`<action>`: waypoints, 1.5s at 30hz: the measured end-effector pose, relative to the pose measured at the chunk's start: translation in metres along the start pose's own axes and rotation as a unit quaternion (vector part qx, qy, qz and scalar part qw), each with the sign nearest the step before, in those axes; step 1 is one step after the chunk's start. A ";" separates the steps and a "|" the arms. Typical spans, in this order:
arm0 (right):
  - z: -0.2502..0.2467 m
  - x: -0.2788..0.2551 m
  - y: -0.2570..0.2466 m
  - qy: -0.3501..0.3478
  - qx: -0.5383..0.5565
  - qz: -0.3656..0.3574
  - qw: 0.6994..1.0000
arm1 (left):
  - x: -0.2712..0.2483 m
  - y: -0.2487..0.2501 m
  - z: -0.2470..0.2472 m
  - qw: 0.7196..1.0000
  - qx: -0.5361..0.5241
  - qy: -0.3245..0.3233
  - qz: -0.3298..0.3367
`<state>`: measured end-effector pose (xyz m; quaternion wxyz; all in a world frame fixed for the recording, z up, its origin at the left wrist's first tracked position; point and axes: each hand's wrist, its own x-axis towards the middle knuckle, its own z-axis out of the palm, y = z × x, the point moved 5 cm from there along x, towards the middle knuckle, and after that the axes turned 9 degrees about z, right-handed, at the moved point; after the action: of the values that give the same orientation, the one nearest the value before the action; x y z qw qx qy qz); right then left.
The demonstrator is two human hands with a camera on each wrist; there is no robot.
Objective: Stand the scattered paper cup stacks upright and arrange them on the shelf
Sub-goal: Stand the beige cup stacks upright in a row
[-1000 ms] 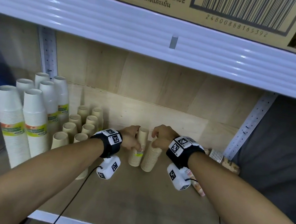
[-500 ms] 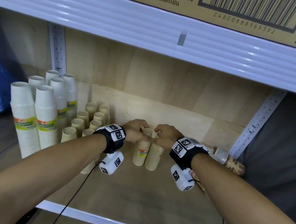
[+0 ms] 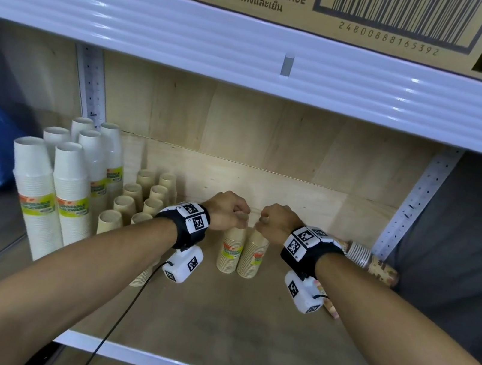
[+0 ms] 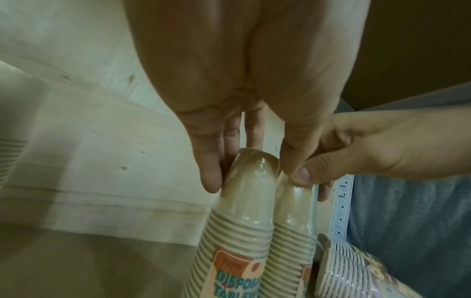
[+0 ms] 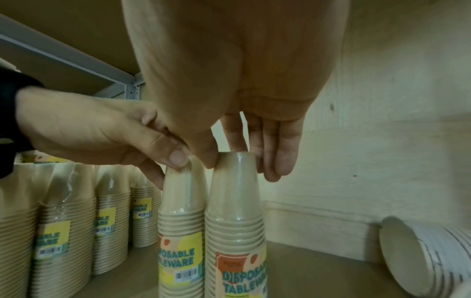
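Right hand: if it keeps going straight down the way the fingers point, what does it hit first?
The right hand already grips the top of a wrapped beige cup stack. Straight down, it would press into that same stack, which stands upright on the shelf board. Nothing else appears in that line.

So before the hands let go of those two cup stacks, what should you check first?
1. Both brown stacks upright: left stack and right stack stand on the shelf board. Ok.
2. Left hand pinches the top of its stack. Ok.
3. Right hand pinches the top of its stack. Ok.
4. Stacks side by side, touching or nearly. Ok.
5. In line with the brown rows on the left: a gap remains. Not ok.
6. No stack left lying down: a patterned stack lies on its side at the right. Not ok.
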<state>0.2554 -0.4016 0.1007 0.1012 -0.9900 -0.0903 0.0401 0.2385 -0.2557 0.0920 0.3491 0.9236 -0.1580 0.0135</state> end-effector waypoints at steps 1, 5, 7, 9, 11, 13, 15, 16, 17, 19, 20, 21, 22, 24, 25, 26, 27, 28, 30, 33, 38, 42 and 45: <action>-0.001 -0.001 0.000 0.002 0.001 -0.005 1.000 | 0.000 0.000 0.000 1.000 0.005 0.000 -0.003; -0.005 -0.005 0.001 -0.004 0.007 -0.028 1.000 | 0.000 0.000 -0.001 1.000 0.015 0.013 -0.005; -0.003 -0.003 0.002 -0.006 0.009 -0.037 0.999 | 0.000 0.002 -0.001 1.000 0.020 0.009 0.002; -0.003 0.000 0.004 0.005 0.012 -0.029 1.000 | 0.000 0.005 0.000 0.999 0.032 -0.003 0.009; -0.004 0.000 0.006 0.010 0.015 -0.019 1.000 | 0.001 0.006 0.000 0.999 0.033 -0.012 0.011; -0.005 -0.001 0.006 0.010 0.011 -0.016 1.000 | 0.001 0.007 0.000 0.999 0.031 -0.013 0.010; -0.006 0.000 0.007 0.011 0.009 -0.016 1.000 | 0.002 0.007 0.000 1.000 0.026 -0.014 0.005; -0.006 0.000 0.007 0.012 0.015 -0.016 1.000 | 0.002 0.007 0.000 1.000 0.026 -0.016 0.002; -0.007 0.000 0.007 0.010 0.024 -0.019 0.999 | 0.003 0.007 0.001 0.999 0.029 -0.018 0.000; -0.007 -0.002 0.004 -0.001 0.030 -0.039 0.999 | 0.005 0.009 0.002 0.999 0.038 -0.023 0.001; -0.007 -0.002 0.003 -0.009 0.025 -0.049 0.998 | 0.006 0.010 0.002 0.999 0.044 -0.027 0.003; -0.008 -0.003 0.002 -0.013 0.019 -0.056 0.998 | 0.007 0.012 0.002 0.998 0.052 -0.033 0.005; -0.009 -0.003 0.002 -0.013 0.015 -0.059 0.998 | 0.008 0.013 0.002 0.997 0.061 -0.040 0.005; -0.010 -0.003 0.001 -0.010 0.009 -0.056 0.998 | 0.010 0.016 0.001 0.995 0.078 -0.057 0.002; -0.011 -0.003 0.001 -0.008 0.007 -0.052 0.999 | 0.010 0.018 0.000 0.994 0.090 -0.068 -0.001; -0.011 -0.002 0.001 -0.006 0.006 -0.050 0.999 | 0.011 0.019 -0.001 0.992 0.103 -0.079 -0.005; -0.011 -0.002 0.001 -0.005 0.007 -0.049 0.999 | 0.012 0.021 -0.001 0.989 0.114 -0.089 -0.009; -0.011 -0.001 0.000 -0.004 0.011 -0.047 0.999 | 0.014 0.022 -0.002 0.987 0.125 -0.098 -0.013; -0.012 -0.001 -0.001 -0.007 0.012 -0.044 0.999 | 0.015 0.025 -0.003 0.982 0.144 -0.116 -0.024; -0.013 -0.002 -0.003 -0.014 0.009 -0.038 0.999 | 0.016 0.030 -0.005 0.977 0.155 -0.141 -0.041; -0.021 -0.007 -0.010 -0.040 0.004 -0.054 0.998 | 0.008 0.035 -0.011 0.970 0.156 -0.172 -0.067; -0.026 -0.013 -0.022 -0.068 -0.015 -0.073 0.995 | -0.006 0.036 -0.019 0.966 0.158 -0.184 -0.090; -0.026 -0.019 -0.037 -0.099 -0.018 -0.085 0.991 | -0.021 0.035 -0.025 0.964 0.148 -0.189 -0.112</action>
<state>0.2329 -0.3746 0.1346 0.0772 -0.9715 -0.1842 0.1273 0.2100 -0.2581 0.1300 0.1711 0.9625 -0.1133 -0.1773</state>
